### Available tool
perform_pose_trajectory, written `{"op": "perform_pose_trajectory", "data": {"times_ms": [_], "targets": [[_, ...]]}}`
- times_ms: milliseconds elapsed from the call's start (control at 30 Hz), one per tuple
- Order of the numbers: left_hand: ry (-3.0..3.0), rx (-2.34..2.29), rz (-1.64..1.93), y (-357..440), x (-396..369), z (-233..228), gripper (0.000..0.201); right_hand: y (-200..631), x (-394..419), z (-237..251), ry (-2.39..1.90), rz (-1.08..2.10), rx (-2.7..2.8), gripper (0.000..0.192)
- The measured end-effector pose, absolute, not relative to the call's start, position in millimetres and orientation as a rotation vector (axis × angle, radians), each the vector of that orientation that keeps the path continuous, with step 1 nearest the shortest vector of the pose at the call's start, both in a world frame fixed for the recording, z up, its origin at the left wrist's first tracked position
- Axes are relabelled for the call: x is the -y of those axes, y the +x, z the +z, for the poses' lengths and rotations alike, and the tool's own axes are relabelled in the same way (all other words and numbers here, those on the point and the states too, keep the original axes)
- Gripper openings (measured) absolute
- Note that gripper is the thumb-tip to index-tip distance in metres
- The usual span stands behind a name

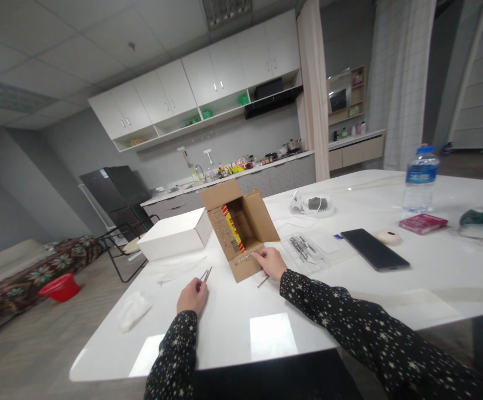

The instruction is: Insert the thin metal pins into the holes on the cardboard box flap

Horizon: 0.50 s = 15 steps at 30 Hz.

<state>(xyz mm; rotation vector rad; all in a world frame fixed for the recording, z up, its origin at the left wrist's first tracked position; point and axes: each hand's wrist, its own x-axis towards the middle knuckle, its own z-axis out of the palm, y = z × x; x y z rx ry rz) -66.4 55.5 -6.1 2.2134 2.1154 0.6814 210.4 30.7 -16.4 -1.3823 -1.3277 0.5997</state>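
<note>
My left hand [192, 297] is low over the table, its fingers closed on dark metal tweezers [206, 274] with the tips pointing up and away. Right of it stands an open cardboard box [244, 271], flaps spread. Small shiny pieces [225, 236] dot its left flap beside a red-and-yellow strip [233, 229]. More pale pieces form a row on the front flap. My right hand [270, 263] pinches that flap's right edge near the row; its fingertips are partly hidden. Just below this hand, a thin dark rod [263, 281] shows; whether it is held I cannot tell.
A white box [174, 236] stands left of the cardboard one, with a crumpled white wad [134, 311] nearer me. To the right are a clear tray of metal tools [303, 250], a phone [374, 250], a pink box [423, 223] and a water bottle [419, 180].
</note>
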Motion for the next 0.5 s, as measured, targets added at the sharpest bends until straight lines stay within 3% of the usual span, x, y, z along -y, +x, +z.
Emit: {"op": "perform_pose_trajectory", "data": {"times_ms": [500], "targets": [[2.218,-2.114,0.659,-65.5,-52.2,-2.4,0.022,209.1,-23.3,-13.0,-1.395,0.513,1.442,0.037]]}}
